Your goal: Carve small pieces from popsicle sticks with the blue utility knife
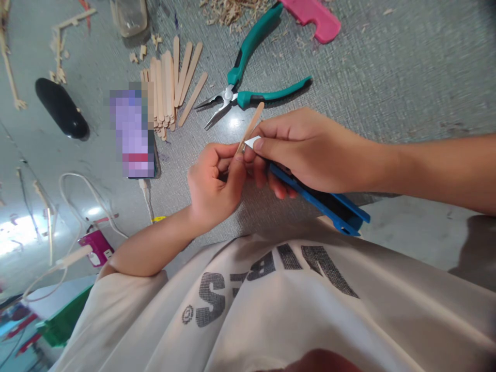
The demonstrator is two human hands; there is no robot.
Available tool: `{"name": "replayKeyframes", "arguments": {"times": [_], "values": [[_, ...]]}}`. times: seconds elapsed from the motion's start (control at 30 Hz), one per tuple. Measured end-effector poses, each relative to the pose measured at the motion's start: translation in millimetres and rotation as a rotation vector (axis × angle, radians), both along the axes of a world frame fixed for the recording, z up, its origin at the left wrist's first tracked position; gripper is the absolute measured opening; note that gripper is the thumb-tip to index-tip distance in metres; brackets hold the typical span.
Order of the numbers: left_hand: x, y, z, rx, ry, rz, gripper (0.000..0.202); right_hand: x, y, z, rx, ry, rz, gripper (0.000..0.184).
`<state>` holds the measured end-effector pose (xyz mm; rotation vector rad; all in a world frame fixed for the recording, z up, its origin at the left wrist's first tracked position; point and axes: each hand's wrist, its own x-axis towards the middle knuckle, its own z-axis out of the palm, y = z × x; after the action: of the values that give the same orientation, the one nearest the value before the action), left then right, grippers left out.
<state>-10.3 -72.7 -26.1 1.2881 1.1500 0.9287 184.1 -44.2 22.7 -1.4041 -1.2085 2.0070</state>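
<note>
My left hand (217, 181) pinches a wooden craft stick (253, 120) near its lower end, and the stick tilts up to the right. My right hand (310, 150) is closed round a blue utility knife (321, 199), whose handle runs out below the palm. The pale blade tip (251, 141) shows by the right thumb and meets or nearly meets the stick's edge. Beyond the hands lie pliers (228, 95) with green handles, jaws spread. To their left is a pile of craft sticks (166, 93).
A phone (134, 134), blurred over, lies left of the sticks with a cable plugged in. Further left are a black case (62, 108) and a purple adapter (96, 248). Wood shavings (232, 13), a pink tool (315, 18) and a clear container (129, 15) sit at the back.
</note>
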Motion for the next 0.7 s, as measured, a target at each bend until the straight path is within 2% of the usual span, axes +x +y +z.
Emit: {"name": "replayKeyframes", "arguments": {"times": [0.13,0.23,0.4,0.53,0.7], "values": [[-2,-1,-0.5,0.053,0.06,0.008,0.031,2,0,1.4,-0.031,-0.004,0.012,0.043],[-2,0,2.3,0.008,0.053,-0.014,0.034,4,0,-0.1,-0.069,-0.004,0.026,0.037],[-2,3,11.0,-0.117,-0.051,-0.079,0.039,4,0,-0.9,-0.075,0.025,0.044,0.042],[0,5,16.9,-0.169,-0.074,-0.075,0.039,2,-2,5.1,-0.102,0.112,-0.018,0.042],[0,6,17.1,-0.149,-0.105,-0.062,0.042,0,-3,8.2,-0.142,0.224,-0.078,0.042]]}}
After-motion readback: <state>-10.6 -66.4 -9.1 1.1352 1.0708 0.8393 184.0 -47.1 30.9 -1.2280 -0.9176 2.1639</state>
